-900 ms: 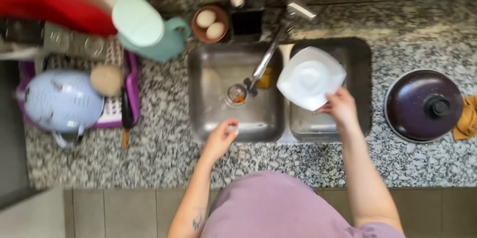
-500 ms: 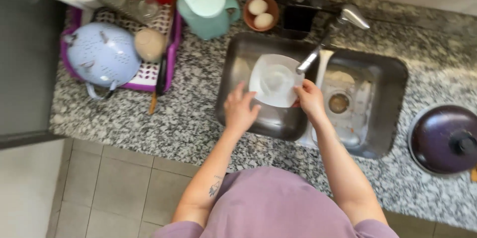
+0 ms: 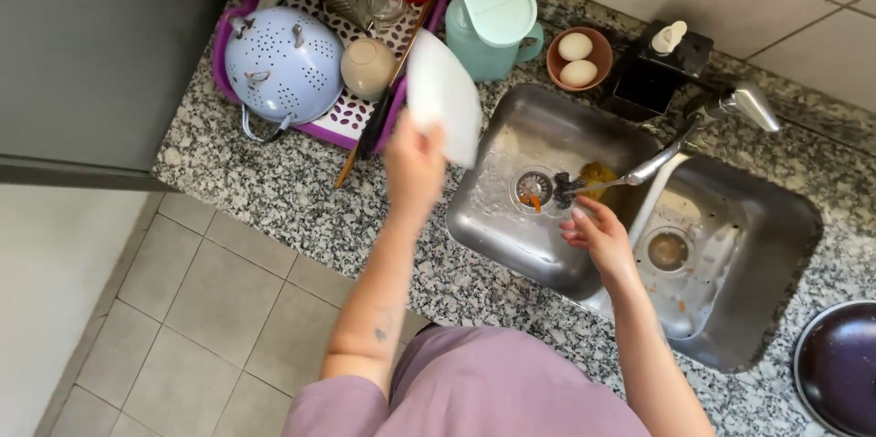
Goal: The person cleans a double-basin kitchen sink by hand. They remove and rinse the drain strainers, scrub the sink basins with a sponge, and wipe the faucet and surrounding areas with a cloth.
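My left hand (image 3: 413, 161) grips a white plate (image 3: 444, 96) by its lower edge and holds it tilted above the counter, between the left sink basin (image 3: 511, 218) and the purple dish rack (image 3: 360, 122). My right hand (image 3: 595, 234) hovers over the left basin with fingers loosely spread, holding nothing, just below the faucet spout (image 3: 584, 187). An orange scrap lies in the drain (image 3: 533, 191) beside it.
The rack holds a pale blue colander (image 3: 283, 63), a cream bowl (image 3: 368, 67) and a red item. Behind the sink stand a mint pitcher (image 3: 493, 17), a brown bowl with two eggs (image 3: 578, 57) and a black soap holder (image 3: 662, 67). A dark pan (image 3: 844, 369) sits at the right.
The plate has gone from over the sink in both hands to my left hand alone, moved left toward the rack. My right hand let go and stays over the basin.
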